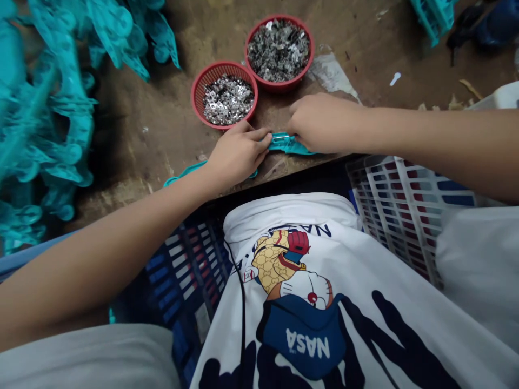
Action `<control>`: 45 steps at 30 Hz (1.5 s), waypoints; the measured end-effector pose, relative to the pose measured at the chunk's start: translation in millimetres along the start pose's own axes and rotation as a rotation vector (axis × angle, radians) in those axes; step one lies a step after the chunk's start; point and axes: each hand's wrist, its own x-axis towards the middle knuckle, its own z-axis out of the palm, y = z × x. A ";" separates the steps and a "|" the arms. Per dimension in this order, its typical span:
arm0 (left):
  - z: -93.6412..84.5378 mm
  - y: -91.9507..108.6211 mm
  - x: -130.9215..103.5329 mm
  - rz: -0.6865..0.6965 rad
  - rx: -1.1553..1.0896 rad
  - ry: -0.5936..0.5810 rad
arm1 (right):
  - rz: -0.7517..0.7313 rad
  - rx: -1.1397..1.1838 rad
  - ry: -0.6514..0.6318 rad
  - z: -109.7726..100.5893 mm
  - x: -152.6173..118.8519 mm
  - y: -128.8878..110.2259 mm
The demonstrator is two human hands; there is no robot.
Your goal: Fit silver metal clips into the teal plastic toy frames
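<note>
A teal plastic part [288, 145] lies at the table's front edge between my two hands, with a thin shiny metal piece [280, 137] along it. My left hand [240, 151] has its fingers pressed together on the part's left end. At the right end, my right hand [318, 123] is closed at the part, its fingertips bent down and partly hidden. A second teal part [188, 172] shows from under my left hand and wrist. Just beyond my hands stand a red basket [196, 102] of small shiny metal pieces and another red basket [311, 54] with more metal pieces.
Many teal parts [68, 108] are heaped on the wooden table [162, 129] at the left. Another teal part [436, 19] and a dark blue tool [497, 24] lie at the top right. Below the edge are a blue crate [182, 265] and a white crate [405, 200].
</note>
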 end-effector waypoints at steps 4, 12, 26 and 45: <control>-2.1 2.5 3.3 0.007 0.101 -0.058 | -0.005 0.034 -0.024 -1.6 -1.5 -6.8; 4.8 6.9 -6.2 -0.129 -0.010 0.084 | 0.073 0.179 -0.017 -5.7 -0.8 19.8; 9.3 -0.7 -3.5 -0.017 0.012 0.089 | 0.004 0.583 0.276 -1.7 6.4 18.8; -9.0 2.2 -2.2 -0.078 0.029 0.003 | 0.028 0.229 0.167 8.6 17.7 44.6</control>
